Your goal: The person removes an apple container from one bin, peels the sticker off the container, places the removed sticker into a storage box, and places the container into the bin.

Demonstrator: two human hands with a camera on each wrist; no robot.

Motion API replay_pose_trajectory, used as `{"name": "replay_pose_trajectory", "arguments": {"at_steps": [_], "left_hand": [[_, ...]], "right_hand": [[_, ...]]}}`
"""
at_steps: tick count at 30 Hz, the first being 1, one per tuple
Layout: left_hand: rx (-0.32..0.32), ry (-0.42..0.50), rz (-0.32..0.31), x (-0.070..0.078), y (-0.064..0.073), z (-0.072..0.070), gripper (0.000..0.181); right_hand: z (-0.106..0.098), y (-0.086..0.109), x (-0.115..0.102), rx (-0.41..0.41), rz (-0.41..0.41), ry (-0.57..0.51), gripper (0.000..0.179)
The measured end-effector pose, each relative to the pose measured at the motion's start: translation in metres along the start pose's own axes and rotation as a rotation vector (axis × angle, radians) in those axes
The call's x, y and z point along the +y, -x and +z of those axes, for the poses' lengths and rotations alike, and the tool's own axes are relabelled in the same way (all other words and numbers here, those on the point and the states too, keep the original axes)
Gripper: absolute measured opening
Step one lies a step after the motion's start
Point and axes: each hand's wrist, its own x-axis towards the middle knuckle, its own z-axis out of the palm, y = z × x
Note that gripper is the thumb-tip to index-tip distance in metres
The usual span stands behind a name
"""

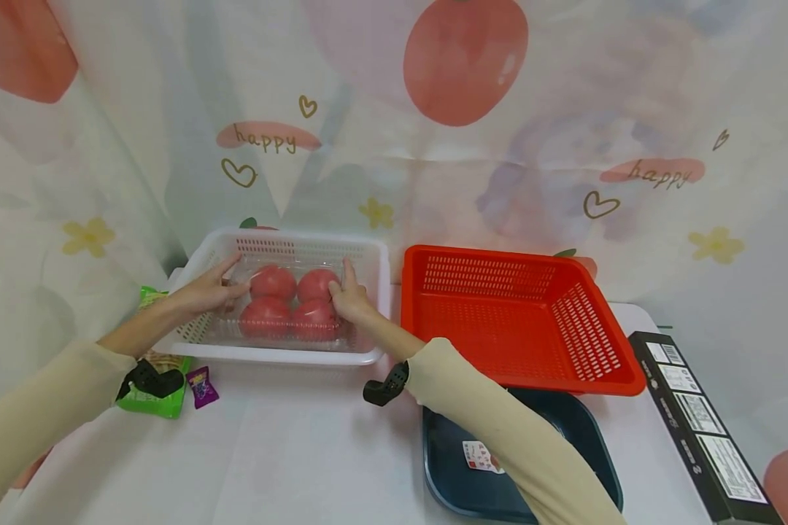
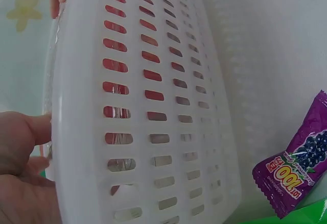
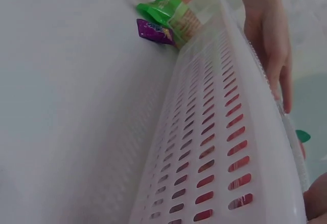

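Observation:
A clear plastic box [image 1: 295,332] of several round red fruits, perhaps tomatoes [image 1: 273,283], lies inside the white perforated basket [image 1: 276,355]. My left hand [image 1: 205,290] grips the left end of the box, thumb toward the fruit. At the opposite end my right hand [image 1: 353,299] holds the box, its index finger pointing away along the side. In the left wrist view the basket wall [image 2: 82,101] covers most of the box, and part of my left hand [image 2: 23,157] shows beside the rim. The right wrist view shows the same wall [image 3: 255,132] from the other end.
Right of the white basket stands a red basket [image 1: 479,335], partly over a dark blue tray [image 1: 446,481]. A long black box [image 1: 702,430] lies at the far right. Left of the basket are a green snack bag [image 1: 164,405] and a small purple candy packet [image 1: 202,387].

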Motion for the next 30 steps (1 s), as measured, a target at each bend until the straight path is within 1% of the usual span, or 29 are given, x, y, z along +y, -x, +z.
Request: {"name": "replay_pose_trajectory", "arguments": {"at_steps": [4, 7, 9, 11, 13, 15, 17, 19, 21, 23, 25, 30], "left_hand": [[0.011, -0.026, 0.002, 0.002, 0.001, 0.003, 0.077], [0.033, -0.117, 0.005, 0.005, 0.002, 0.004, 0.076], [0.067, -0.199, 0.021, 0.008, 0.003, 0.002, 0.075], [0.117, -0.277, 0.061, 0.012, 0.004, -0.001, 0.073], [0.192, -0.37, 0.1, 0.018, 0.006, -0.006, 0.07], [0.266, -0.454, 0.128, 0.024, 0.01, -0.011, 0.068], [0.317, -0.52, 0.127, 0.029, 0.017, -0.015, 0.068], [0.347, -0.577, 0.105, 0.033, 0.024, -0.018, 0.07], [0.348, -0.597, 0.096, 0.036, 0.029, -0.018, 0.072], [0.342, -0.612, 0.089, 0.037, 0.034, -0.018, 0.074], [0.334, -0.627, 0.1, 0.038, 0.036, -0.015, 0.073], [0.305, -0.661, 0.113, 0.039, 0.036, -0.005, 0.073]], "right_hand": [[0.002, 0.0, 0.0, 0.032, -0.021, 0.067, 0.062], [0.002, 0.002, -0.001, 0.057, -0.031, 0.111, 0.065], [-0.001, 0.005, -0.003, 0.064, -0.056, 0.142, 0.069], [-0.008, 0.009, -0.007, 0.059, -0.116, 0.202, 0.072], [-0.018, 0.013, -0.011, 0.05, -0.199, 0.28, 0.073], [-0.033, 0.018, -0.014, 0.044, -0.286, 0.381, 0.072], [-0.05, 0.022, -0.014, 0.045, -0.352, 0.472, 0.071], [-0.068, 0.027, -0.011, 0.061, -0.397, 0.554, 0.07], [-0.087, 0.032, -0.005, 0.077, -0.414, 0.607, 0.071], [-0.104, 0.037, 0.003, 0.091, -0.408, 0.634, 0.072], [-0.119, 0.041, 0.012, 0.103, -0.392, 0.651, 0.072], [-0.143, 0.048, 0.029, 0.119, -0.334, 0.679, 0.075]]}}
